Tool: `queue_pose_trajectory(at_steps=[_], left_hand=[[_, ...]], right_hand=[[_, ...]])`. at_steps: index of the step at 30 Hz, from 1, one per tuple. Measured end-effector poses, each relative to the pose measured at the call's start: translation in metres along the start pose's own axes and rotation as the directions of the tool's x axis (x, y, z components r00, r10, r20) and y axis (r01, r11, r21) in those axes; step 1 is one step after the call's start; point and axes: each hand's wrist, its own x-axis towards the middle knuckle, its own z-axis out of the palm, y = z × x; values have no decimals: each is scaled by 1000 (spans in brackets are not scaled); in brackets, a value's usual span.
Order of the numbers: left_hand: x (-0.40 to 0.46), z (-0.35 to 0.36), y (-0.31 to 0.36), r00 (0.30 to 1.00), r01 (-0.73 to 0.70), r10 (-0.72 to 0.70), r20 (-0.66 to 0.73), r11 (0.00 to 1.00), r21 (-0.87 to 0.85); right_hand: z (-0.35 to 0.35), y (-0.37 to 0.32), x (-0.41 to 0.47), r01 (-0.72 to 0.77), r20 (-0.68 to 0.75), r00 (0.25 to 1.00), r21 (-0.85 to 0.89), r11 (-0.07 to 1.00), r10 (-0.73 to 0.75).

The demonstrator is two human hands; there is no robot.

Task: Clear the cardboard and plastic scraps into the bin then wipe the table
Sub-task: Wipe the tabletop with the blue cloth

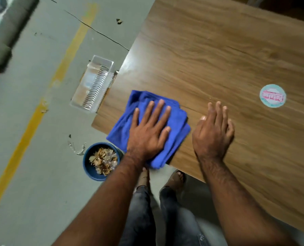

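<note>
L hand [148, 132] flat on 1 blue cloth [176, 128], grip wide | R hand [212, 134] loose, empty | 1 bin [87, 167] w/ scraps [103, 160]

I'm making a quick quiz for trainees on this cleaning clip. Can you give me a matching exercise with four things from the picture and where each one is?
Things:
1. cloth
2. bin
3. round sticker
4. clear plastic tray

Places:
A. on the floor, beside the table's left edge
B. on the floor near the table corner, holding scraps
C. on the table, to the right of both hands
D. at the table's near corner, under the flat left hand

Pairs: 1-D, 2-B, 3-C, 4-A
</note>
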Motion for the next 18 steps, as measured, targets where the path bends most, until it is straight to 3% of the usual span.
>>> queue_pose_trajectory(at_steps=[3, 6, 8, 12, 18], left_hand=[[34, -5, -62, 956, 290, -290, 48, 957, 12], [38, -10, -82, 920, 389, -387, 61, 921, -34], [26, -7, -52, 937, 349, -348, 23, 937, -7], [6, -3, 7, 992, 119, -118, 42, 993, -8], [45, -1, -16, 995, 96, -96, 17, 995, 6]], right_hand=[[-1, -1, 1, 17, 24, 1000, -14, 1000, -17], [0, -1, 0, 25, 60, 998, -49, 998, -22], [1, 1, 2, 40, 97, 995, -59, 997, -34], [-4, 22, 3, 159, 198, 970, -70, 985, -142], [-4, 20, 0, 190, 184, 968, -91, 977, -171]])
